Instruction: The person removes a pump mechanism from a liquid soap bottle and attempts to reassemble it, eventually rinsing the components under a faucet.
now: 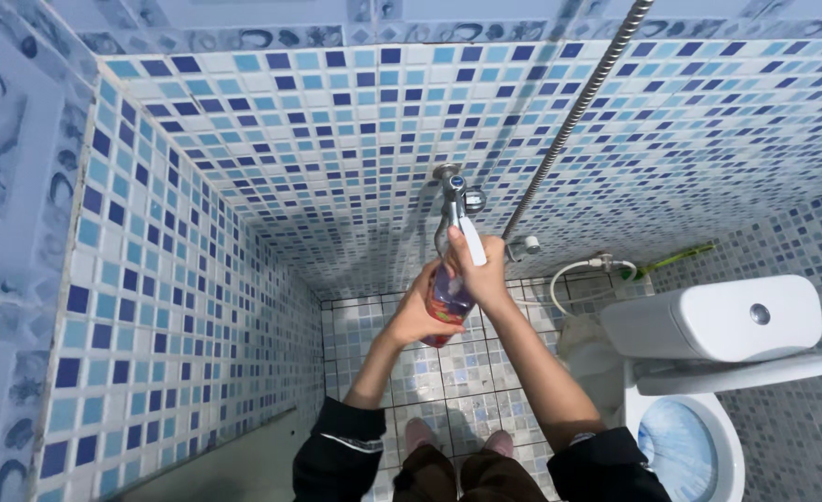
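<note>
A clear plastic bottle with pinkish liquid and a coloured label is held under a metal wall tap. My left hand is wrapped around the bottle's lower body from the left. My right hand grips the tap's white lever handle just above the bottle's neck. The bottle's mouth sits right below the tap's spout, partly hidden by my right hand. Both forearms are bare, with dark sleeves pushed up near the bottom of the view.
A white toilet with its cistern and open bowl stands at the right. A metal shower hose runs diagonally up the mosaic wall. A white supply hose loops beside the cistern. Blue mosaic walls close in left and behind.
</note>
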